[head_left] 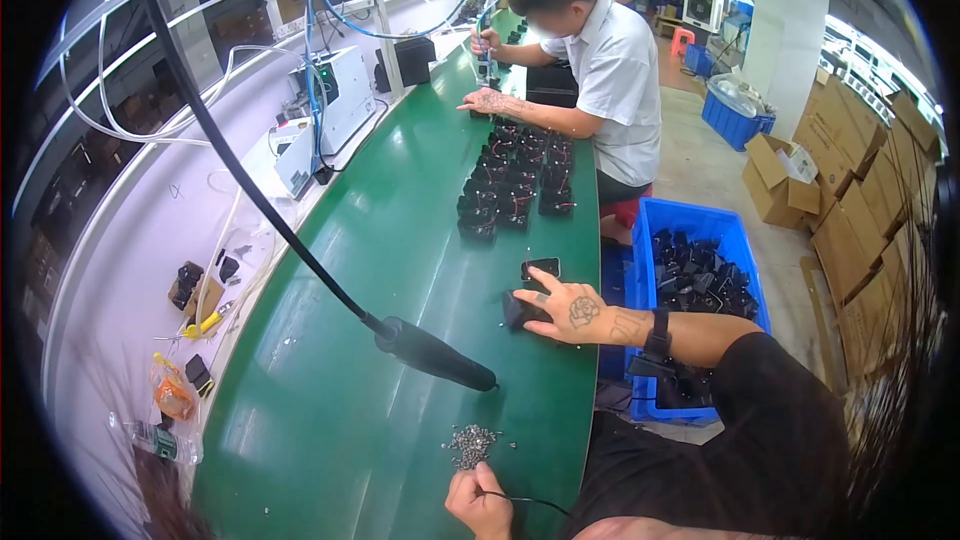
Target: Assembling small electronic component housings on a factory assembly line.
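My left hand is at the near end of the green workbench, against a small pile of silvery screws. Its thumb and fingers are pinched together; whatever lies between them is too small to make out. My right hand, with a dark band on its wrist, reaches across the bench edge with fingers spread. Its fingertips touch two black plastic housings, one above the other in view. Between my hands and to the left, a black electric screwdriver hangs by its cord, tip pointing down right.
Rows of black housings with red wires stand farther along the bench, beside a co-worker using a tool. A blue crate of black parts is at my right. White machines and cartons flank the bench.
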Action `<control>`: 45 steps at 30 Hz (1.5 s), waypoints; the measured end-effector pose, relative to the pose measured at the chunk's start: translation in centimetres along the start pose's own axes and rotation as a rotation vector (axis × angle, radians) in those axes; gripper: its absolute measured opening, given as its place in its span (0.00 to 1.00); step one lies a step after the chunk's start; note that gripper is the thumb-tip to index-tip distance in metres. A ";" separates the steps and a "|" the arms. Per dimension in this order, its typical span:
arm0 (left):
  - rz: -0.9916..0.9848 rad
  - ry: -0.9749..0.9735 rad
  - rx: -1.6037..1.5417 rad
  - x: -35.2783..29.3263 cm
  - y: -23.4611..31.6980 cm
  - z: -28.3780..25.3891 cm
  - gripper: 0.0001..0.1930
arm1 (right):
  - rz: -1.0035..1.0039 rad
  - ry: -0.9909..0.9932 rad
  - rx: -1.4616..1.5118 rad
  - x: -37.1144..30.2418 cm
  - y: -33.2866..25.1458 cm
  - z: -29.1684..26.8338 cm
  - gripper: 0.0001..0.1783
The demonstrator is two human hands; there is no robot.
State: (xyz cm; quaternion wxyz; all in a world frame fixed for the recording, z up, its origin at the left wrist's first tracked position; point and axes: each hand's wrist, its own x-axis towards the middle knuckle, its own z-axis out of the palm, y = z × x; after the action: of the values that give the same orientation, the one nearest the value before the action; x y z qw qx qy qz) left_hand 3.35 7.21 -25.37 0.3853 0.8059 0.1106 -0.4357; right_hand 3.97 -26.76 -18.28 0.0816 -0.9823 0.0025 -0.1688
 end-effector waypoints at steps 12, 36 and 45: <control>0.101 0.095 -0.150 -4.3 1.4 -0.3 0.07 | 0.170 -0.100 0.059 1.1 0.8 -0.4 0.28; 1.006 0.599 -0.215 -3.8 1.0 3.0 0.11 | 0.350 -0.021 -0.100 4.2 -2.9 2.1 0.28; 1.174 0.684 -0.295 -3.7 1.0 3.6 0.17 | 0.217 -0.073 -0.137 4.5 -2.3 3.6 0.29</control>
State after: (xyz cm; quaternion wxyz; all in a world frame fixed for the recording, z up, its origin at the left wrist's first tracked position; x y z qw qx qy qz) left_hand -0.57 4.50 -23.09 0.6063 0.7636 -0.1702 0.1426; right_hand 9.35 -24.08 -19.71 0.0321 -0.9850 0.1175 -0.1225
